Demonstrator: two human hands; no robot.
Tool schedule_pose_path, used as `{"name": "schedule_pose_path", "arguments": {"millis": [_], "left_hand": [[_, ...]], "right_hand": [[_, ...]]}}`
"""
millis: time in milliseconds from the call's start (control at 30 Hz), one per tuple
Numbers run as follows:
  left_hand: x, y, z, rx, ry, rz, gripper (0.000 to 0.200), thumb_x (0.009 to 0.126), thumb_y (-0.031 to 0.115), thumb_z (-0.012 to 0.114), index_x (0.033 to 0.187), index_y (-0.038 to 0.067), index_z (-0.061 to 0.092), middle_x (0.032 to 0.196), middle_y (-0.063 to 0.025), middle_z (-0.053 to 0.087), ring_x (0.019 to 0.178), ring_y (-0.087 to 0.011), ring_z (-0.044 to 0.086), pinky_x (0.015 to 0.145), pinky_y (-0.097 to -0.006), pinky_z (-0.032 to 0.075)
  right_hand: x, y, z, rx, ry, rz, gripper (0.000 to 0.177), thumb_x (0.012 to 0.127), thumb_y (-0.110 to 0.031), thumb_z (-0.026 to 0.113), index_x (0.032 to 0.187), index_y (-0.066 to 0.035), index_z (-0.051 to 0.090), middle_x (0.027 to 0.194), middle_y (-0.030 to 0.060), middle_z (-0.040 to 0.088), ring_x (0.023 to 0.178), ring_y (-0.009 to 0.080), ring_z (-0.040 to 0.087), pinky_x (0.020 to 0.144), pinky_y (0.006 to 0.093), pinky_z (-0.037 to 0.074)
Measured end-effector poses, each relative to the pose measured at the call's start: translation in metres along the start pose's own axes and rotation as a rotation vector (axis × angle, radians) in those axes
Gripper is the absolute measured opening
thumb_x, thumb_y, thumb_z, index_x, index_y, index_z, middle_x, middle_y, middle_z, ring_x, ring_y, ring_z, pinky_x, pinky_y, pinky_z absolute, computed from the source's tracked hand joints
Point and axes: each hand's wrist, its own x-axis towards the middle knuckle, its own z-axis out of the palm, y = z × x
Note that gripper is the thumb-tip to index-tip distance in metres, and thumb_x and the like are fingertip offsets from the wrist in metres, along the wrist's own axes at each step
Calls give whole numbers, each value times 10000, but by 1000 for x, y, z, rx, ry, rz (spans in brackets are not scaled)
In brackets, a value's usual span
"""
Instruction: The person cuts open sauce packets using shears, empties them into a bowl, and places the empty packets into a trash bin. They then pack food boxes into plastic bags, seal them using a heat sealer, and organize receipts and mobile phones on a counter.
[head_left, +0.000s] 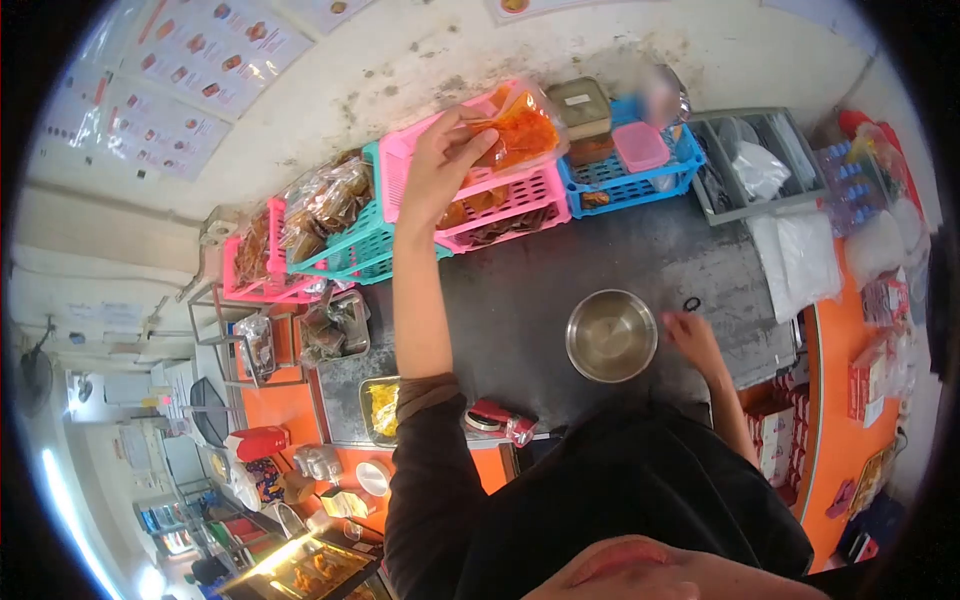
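Observation:
My left hand [455, 160] is raised over the pink basket [400, 165] and grips the upper part of a clear plastic pouch of orange-red sauce [525, 132]. More sealed pouches lie in the pink baskets beneath it. My right hand [690, 338] is low over the dark worktop [510, 310], fingers curled together with nothing visible in them. Just beside it stands a round metal bowl [611, 336], its rim close to my fingertips. A small black ring [692, 303] lies on the worktop just above that hand.
Left of the pouch are a teal basket [360, 258] and another pink basket [232, 270] of packets. To the right stand a blue basket [630, 190] and a grey divided tray [705, 130]. White plastic bags [797, 262] hang at the right edge. Near the front sits a red-and-black item [500, 418].

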Motion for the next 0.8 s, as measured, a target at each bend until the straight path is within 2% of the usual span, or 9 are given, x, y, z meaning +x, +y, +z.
{"name": "schedule_pose_path", "arguments": {"millis": [67, 100, 233, 267, 333, 367, 500, 567, 800], "left_hand": [[-23, 39, 22, 36, 3, 26, 203, 863, 67, 636, 1041, 16, 553, 856, -83, 664, 778, -113, 627, 709, -233, 501], [-33, 54, 33, 82, 28, 50, 223, 856, 46, 639, 1057, 15, 545, 846, -90, 669, 773, -107, 632, 687, -217, 500], [-67, 90, 72, 1, -90, 198, 306, 841, -6, 638, 1116, 22, 507, 842, -98, 680, 781, -106, 643, 652, -203, 500], [-74, 96, 79, -19, -111, 199, 357, 836, -22, 637, 1151, 28, 477, 856, -105, 682, 802, -109, 644, 656, -204, 503], [-85, 106, 89, -34, -137, 201, 408, 831, -37, 636, 1186, 35, 448, 869, -113, 684, 823, -113, 646, 661, -206, 506], [-90, 110, 92, -47, -141, 202, 447, 829, -38, 638, 1211, 42, 418, 876, -120, 684, 822, -123, 650, 670, -212, 509], [-107, 126, 99, -112, -158, 180, 570, 794, -65, 661, 1259, 54, 352, 895, -151, 677, 831, -166, 661, 703, -242, 527], [-114, 130, 103, -133, -185, 176, 616, 766, -79, 679, 1264, 54, 342, 898, -158, 674, 838, -180, 664, 717, -256, 533], [-127, 134, 113, -114, -207, 267, 753, 670, -116, 736, 1277, 58, 325, 910, -160, 663, 868, -214, 669, 768, -296, 546]], "right_hand": [[2, -84, -24, 202, 203, -230, 321, 948, -306, 509, 1085, -45, 634, 784, 4, 603, 702, 87, 555, 588, 246, 418], [-2, -124, -41, 428, 158, -176, 295, 941, -220, 528, 1165, -39, 589, 988, 46, 616, 901, 116, 568, 739, 252, 446], [-26, -233, -76, 741, 177, -697, 392, 903, -159, 597, 1251, -10, 495, 1098, 38, 567, 1011, 99, 538, 736, 220, 438], [-31, -246, -76, 741, 189, -695, 392, 903, -159, 597, 1251, -10, 495, 1098, 38, 567, 1011, 99, 538, 736, 220, 438], [-38, -263, -73, 866, 192, -696, 400, 842, -77, 666, 1207, 0, 524, 1083, 46, 579, 1013, 92, 543, 756, 202, 449], [-38, -266, -75, 839, 228, -676, 340, 797, -12, 698, 1113, 21, 576, 1007, 53, 615, 958, 94, 571, 783, 207, 472], [-57, -261, -77, 831, 241, -589, 204, 819, -4, 671, 1011, 40, 616, 913, 52, 645, 881, 95, 600, 799, 228, 493], [-67, -262, -77, 1027, 222, -637, 130, 830, 6, 657, 951, 42, 630, 870, 53, 653, 828, 88, 611, 767, 226, 501], [-86, -254, -76, 1060, 264, -652, 89, 838, 6, 648, 918, 37, 622, 878, 61, 655, 820, 83, 610, 758, 221, 504]]}}
